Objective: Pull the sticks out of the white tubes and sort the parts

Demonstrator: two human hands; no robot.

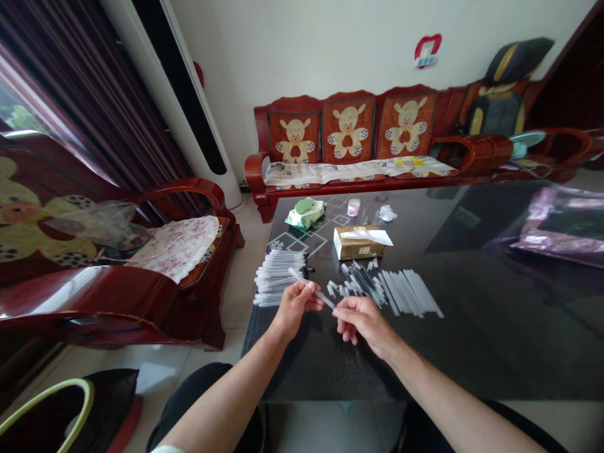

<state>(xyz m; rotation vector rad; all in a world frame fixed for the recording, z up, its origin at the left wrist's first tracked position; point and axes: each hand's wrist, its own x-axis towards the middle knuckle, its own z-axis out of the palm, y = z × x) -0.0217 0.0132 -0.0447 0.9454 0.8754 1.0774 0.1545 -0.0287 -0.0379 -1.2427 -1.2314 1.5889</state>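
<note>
A white translucent pen (324,299) slants between my hands above the near part of the dark table. My left hand (297,305) is closed around its middle, and the upper left end sticks out past the fingers. At the lower right end, the thumb and fingers of my right hand (361,321) pinch it. Just beyond my left hand lies a pile of similar white pens (278,277), some with black ends. Past my right hand are dark, thin pen refills (363,283), small whitish caps (337,289) and a row of white tubes (410,292).
On the dark glossy table (472,352) stand a tissue box (361,245), a green wipes pack (306,214), a small white jar (353,207) and a crumpled tissue (387,213). Purple plastic wrapping (561,220) lies at right. Wooden seats (257,170) stand behind and at left.
</note>
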